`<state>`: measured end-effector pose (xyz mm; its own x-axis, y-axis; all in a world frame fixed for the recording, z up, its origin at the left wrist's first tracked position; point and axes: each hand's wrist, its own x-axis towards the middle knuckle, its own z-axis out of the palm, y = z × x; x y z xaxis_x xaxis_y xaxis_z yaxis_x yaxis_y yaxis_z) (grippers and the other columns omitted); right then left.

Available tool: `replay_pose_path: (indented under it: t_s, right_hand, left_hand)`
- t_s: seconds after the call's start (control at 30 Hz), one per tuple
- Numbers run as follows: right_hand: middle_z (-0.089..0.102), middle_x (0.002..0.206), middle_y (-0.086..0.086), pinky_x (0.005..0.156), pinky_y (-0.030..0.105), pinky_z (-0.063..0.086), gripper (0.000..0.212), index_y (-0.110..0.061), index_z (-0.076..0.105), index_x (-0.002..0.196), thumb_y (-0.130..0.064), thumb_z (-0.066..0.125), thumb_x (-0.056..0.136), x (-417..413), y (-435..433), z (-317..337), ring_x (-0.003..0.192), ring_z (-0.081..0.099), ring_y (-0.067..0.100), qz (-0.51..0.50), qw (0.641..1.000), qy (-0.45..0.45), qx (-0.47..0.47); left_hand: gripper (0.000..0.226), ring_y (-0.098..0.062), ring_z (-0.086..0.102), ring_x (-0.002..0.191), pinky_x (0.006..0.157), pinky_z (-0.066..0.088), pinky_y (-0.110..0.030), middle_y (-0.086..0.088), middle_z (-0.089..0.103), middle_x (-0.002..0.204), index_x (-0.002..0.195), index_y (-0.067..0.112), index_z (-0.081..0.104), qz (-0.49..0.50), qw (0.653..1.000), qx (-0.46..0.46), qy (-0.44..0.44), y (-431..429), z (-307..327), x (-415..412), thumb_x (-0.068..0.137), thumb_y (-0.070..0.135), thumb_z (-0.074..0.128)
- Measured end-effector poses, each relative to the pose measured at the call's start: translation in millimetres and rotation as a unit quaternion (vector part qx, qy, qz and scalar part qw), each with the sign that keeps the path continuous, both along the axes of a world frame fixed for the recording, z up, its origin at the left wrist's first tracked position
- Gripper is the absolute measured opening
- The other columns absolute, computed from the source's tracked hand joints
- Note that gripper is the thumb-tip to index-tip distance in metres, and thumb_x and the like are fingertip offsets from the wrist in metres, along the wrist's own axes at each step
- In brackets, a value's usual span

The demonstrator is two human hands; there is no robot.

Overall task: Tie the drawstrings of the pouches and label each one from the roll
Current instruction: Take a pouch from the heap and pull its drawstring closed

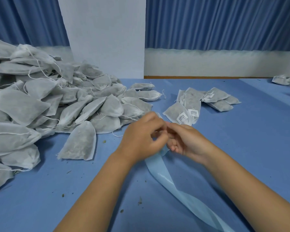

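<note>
Pouches (40, 101): matt nonwoven cloth. Liner strip (159, 171): glossy, smooth. Table cover (241, 131): matt cloth.

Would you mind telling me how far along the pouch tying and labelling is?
Done: a small group of labelled pouches lies right of centre, barcodes showing. In hand: the left hand and right hand meet at the top of the blue label strip, probably peeling a label; the pinch itself is hidden. Remaining: the big pile of pouches on the left shows no labels.

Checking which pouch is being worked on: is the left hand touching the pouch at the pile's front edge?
Apart. The head view shows bare blue table between the left hand and that pouch.
</note>
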<state>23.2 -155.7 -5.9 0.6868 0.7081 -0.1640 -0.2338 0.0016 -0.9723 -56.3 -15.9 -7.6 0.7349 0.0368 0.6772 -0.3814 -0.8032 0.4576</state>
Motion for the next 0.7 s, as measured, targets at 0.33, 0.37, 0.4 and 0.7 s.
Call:
replay_pose_path:
  t_s: [0.33, 0.37, 0.4, 0.7]
  right_hand:
    - [0.042, 0.043, -0.007, 0.043, 0.019, 0.016, 0.032, -0.023, 0.063, 0.053, -0.013, 0.055, 0.082, -0.2, -2.8, -2.2, 0.037, 0.026, 0.003, 0.019, 1.0, -0.023, -0.006]
    - [0.043, 0.044, -0.007, 0.043, 0.018, 0.017, 0.025, -0.022, 0.066, 0.06, -0.016, 0.058, 0.082, -0.8, -3.1, 0.1, 0.037, 0.027, 0.004, 0.025, 0.998, -0.057, -0.003]
    - [0.044, 0.046, -0.008, 0.042, 0.016, 0.02, 0.018, -0.02, 0.066, 0.068, -0.018, 0.061, 0.086, -1.0, -3.3, 1.3, 0.038, 0.028, 0.005, 0.03, 0.996, -0.089, -0.004]
    - [0.026, 0.052, -0.005, 0.04, 0.016, 0.022, 0.025, -0.012, 0.058, 0.076, -0.012, 0.045, 0.098, 3.0, -10.3, 11.1, 0.041, 0.022, 0.007, -0.013, 0.994, -0.055, 0.09]
  left_hand:
    - [0.025, -0.018, 0.052, 0.058, 0.05, 0.045, -0.033, -0.001, 0.056, 0.07, 0.07, 0.008, 0.066, -0.066, 0.993, 0.067, -0.066, -20.2, 3.5, -7.3, 0.079, 0.028, 0.054]
    - [0.023, -0.013, 0.047, 0.061, 0.053, 0.043, -0.031, 0.002, 0.054, 0.07, 0.072, 0.008, 0.065, -0.051, 0.995, 0.043, -0.069, -16.5, 4.5, -6.4, 0.079, 0.027, 0.053]
    - [0.021, -0.008, 0.042, 0.064, 0.056, 0.04, -0.027, 0.006, 0.052, 0.073, 0.076, 0.008, 0.063, -0.023, 0.997, 0.021, -0.065, -10.9, 5.0, -5.0, 0.079, 0.026, 0.051]
    - [0.03, -0.021, 0.056, 0.099, 0.082, 0.022, -0.03, 0.008, 0.069, 0.093, 0.085, 0.02, 0.074, 0.117, 0.986, 0.082, 0.083, 49.0, -10.1, 8.2, 0.09, 0.036, 0.049]
